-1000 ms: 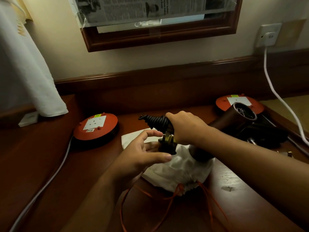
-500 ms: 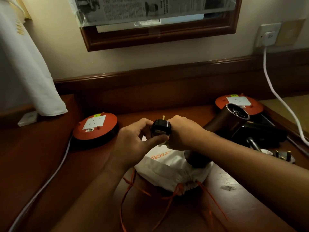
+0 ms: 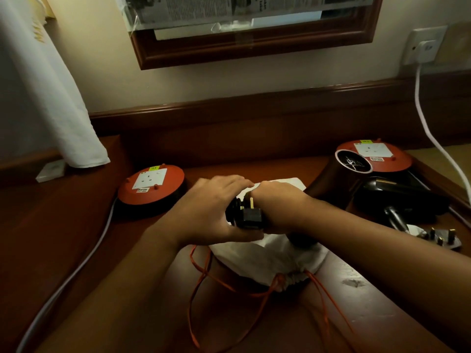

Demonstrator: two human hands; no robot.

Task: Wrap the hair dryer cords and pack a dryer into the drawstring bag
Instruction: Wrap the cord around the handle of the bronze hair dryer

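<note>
Hands meet mid-desk, above the drawstring bag.

- right hand: fist wrapped round the handle of the brown hair dryer. Barrel slants up and right, open end facing up, just in front of the right socket reel. Handle butt sits on or just over the bag, can't tell which.
- left hand: cupped over the bunched black cord at the handle, fingers arched across the top, thumb underneath. Narrow grip, clamped on the coil.
- plug: black, squeezed between the two hands, one brass pin pointing up.
- bag: white, lying flat on the wooden desk, mouth gathered toward me, orange drawstrings trailing loose off the near edge.

Off to the right: black dryer lying on its side beside the brown one, with its own loose plug pins-up near the desk edge. Left socket reel sits well apart, white cable running off it. Another white cable hangs from the wall socket.
</note>
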